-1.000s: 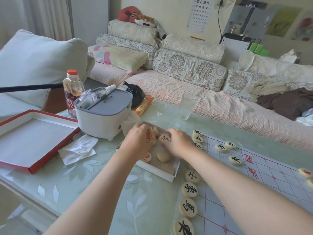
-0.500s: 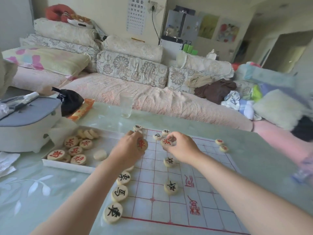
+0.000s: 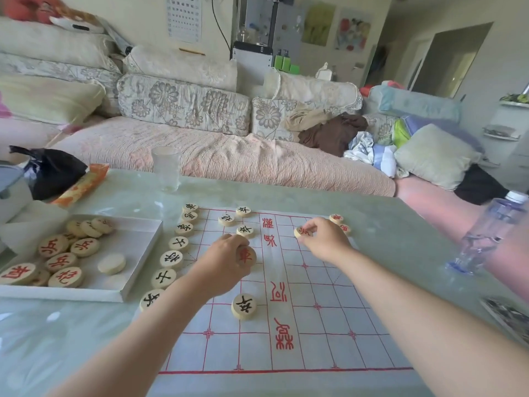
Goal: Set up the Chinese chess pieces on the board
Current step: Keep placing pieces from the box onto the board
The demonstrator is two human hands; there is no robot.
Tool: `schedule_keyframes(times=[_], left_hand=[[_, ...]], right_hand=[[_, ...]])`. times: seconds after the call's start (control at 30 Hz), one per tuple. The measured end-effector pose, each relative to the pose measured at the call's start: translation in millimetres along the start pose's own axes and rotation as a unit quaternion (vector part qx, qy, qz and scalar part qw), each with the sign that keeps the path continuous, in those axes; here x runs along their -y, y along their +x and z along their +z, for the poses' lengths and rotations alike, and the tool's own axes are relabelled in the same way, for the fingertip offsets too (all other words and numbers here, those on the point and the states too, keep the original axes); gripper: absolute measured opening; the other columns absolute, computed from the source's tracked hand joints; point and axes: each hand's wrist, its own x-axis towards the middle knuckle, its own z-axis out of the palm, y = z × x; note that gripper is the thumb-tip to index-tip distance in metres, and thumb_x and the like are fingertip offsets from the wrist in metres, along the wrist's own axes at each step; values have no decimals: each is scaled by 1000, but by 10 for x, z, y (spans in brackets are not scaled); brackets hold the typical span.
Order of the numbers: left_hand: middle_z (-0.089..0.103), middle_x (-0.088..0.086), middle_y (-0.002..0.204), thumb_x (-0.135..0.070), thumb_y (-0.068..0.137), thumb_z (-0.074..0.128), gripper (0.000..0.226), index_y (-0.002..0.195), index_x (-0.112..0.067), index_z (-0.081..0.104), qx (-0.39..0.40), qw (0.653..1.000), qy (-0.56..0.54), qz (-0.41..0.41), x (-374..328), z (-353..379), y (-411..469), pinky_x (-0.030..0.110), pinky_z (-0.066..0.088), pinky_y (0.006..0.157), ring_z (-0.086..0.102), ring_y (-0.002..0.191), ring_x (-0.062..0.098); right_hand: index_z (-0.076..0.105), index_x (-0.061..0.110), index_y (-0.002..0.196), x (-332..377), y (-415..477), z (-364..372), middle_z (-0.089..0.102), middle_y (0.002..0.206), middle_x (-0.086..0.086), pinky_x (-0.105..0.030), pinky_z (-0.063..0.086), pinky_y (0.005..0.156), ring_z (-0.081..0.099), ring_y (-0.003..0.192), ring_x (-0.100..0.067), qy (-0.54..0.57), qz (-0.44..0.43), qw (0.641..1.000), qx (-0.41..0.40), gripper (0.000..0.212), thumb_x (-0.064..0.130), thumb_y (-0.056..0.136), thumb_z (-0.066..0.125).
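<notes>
While the left hand (image 3: 226, 262) curls its fingers round a red-marked piece (image 3: 246, 255) at frame centre, the right hand (image 3: 323, 239) pinches a second red piece (image 3: 301, 231) over the board (image 3: 315, 339)

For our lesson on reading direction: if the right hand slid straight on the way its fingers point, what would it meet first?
Probably the black piece at the far edge of the board. The right hand, pinching a red piece, points far-left over bare squares; depth makes this uncertain.
</notes>
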Motion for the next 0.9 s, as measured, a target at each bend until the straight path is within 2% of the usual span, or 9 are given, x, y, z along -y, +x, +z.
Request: schedule_keyframes(times=[0.1, 0.27, 0.4, 0.5, 0.67, 0.8, 0.9], left_hand=[[51, -1, 122, -23, 82, 71, 50, 129, -21, 51, -6, 1000, -15, -16, 66, 3, 120, 20, 36, 78, 50, 99, 15], [54, -1, 116, -25, 81, 71, 47, 125, -21, 54, -33, 999, -29, -20, 194, -12, 306, 18, 34, 64, 48, 91, 14], [54, 1, 117, -25, 83, 69, 45, 125, -22, 54, -37, 998, -39, -35, 295, -9, 344, 25, 44, 70, 51, 93, 17], [53, -1, 117, -27, 83, 69, 46, 126, -22, 54, -40, 998, -37, -40, 351, -10, 363, 24, 43, 69, 50, 92, 15], [53, -1, 117, -23, 82, 71, 48, 126, -21, 53, -40, 998, -40, -34, 323, -21, 369, 20, 36, 73, 48, 93, 13], [52, 0, 117, -21, 81, 73, 50, 127, -21, 53, -37, 998, -41, -35, 314, -36, 336, 21, 37, 73, 49, 95, 15], [52, 0, 115, -18, 79, 74, 50, 125, -22, 54, -37, 998, -52, -30, 257, -28, 291, 18, 36, 71, 49, 93, 15]], right_hand=[[64, 27, 112, 59, 317, 82, 66, 113, 8, -29, 46, 85, 60, 108, -17, -28, -6, 1000, -6, 29, 38, 86, 69], [62, 22, 114, 133, 846, 305, 65, 119, 2, -33, 47, 90, 59, 110, -22, -58, -12, 998, -5, 30, 40, 90, 65], [60, 21, 112, 175, 1061, 429, 65, 116, -2, -34, 47, 86, 60, 106, -26, -101, -8, 995, -23, 25, 37, 94, 60], [61, 20, 109, 183, 1125, 478, 67, 112, -3, -35, 48, 84, 61, 102, -28, -118, 0, 992, -47, 21, 36, 95, 57], [66, 28, 116, 172, 1134, 504, 60, 126, -6, -38, 45, 95, 54, 118, -32, -176, 20, 984, -6, 31, 43, 90, 60], [61, 27, 125, 298, 993, 468, 50, 133, -7, -38, 44, 98, 53, 120, -30, -117, -21, 993, -18, 34, 34, 92, 56], [69, 26, 107, 408, 761, 441, 63, 112, 4, -30, 48, 87, 60, 105, -20, -22, -62, 998, 12, 18, 28, 94, 57]])
